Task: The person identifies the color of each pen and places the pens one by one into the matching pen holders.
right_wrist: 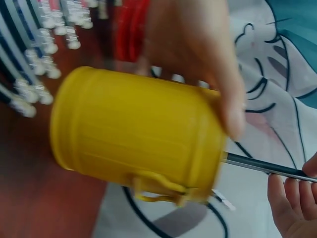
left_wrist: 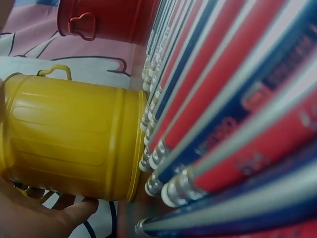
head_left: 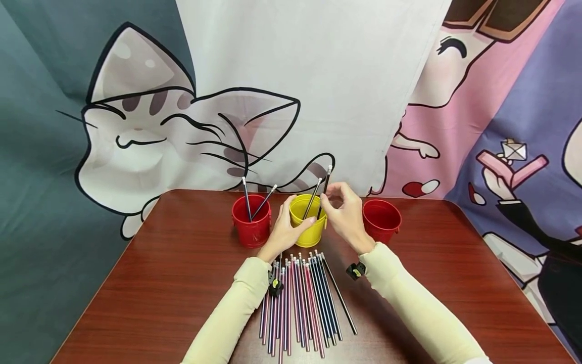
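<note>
A small yellow bucket (head_left: 311,235) stands in the middle of the table, a pencil (head_left: 312,198) leaning inside it. My left hand (head_left: 286,230) grips its left side, the thumb across the front near the rim. At the bucket's right, my right hand (head_left: 344,212) pinches a dark pencil (head_left: 328,180), eraser end up, its lower part inside the bucket. The right wrist view shows this dark pencil (right_wrist: 262,166) between thumb and fingers, passing the rim of the yellow bucket (right_wrist: 133,129). In the left wrist view, my left hand (left_wrist: 44,213) touches the bucket's side.
A red bucket (head_left: 252,230) with two pencils stands at the left. Another red bucket (head_left: 381,222) stands at the right, partly behind the right wrist. Many striped pencils (head_left: 302,303) lie side by side in front, erasers toward the buckets. A printed cloth (head_left: 318,76) hangs behind the table.
</note>
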### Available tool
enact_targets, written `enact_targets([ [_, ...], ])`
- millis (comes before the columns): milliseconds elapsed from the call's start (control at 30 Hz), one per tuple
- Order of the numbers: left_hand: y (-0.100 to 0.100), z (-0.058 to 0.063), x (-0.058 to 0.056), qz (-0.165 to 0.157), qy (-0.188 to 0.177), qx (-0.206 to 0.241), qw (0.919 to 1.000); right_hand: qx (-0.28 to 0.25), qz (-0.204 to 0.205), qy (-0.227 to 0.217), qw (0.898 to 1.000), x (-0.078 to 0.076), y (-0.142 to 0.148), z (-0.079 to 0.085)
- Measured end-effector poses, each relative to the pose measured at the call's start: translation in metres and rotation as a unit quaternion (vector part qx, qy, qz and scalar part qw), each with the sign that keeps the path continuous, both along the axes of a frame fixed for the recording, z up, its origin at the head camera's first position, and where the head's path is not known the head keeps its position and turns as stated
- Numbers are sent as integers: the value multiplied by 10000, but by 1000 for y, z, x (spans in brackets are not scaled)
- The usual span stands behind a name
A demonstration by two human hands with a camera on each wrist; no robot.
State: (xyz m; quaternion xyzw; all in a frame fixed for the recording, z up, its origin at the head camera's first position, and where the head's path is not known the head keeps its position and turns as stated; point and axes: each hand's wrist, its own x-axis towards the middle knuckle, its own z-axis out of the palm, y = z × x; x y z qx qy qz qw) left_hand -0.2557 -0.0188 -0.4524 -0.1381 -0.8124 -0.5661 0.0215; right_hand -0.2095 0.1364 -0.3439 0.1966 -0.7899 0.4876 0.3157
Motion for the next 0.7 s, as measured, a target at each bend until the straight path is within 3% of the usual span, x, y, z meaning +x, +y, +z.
enact_targets([
  [367,1,0,0,3,73,-39,10000,203,52,-272,9994,5,3,-31],
  [700,1,-1,1,4,230,48,9997,136,460,-694,9964,7,3,-34],
])
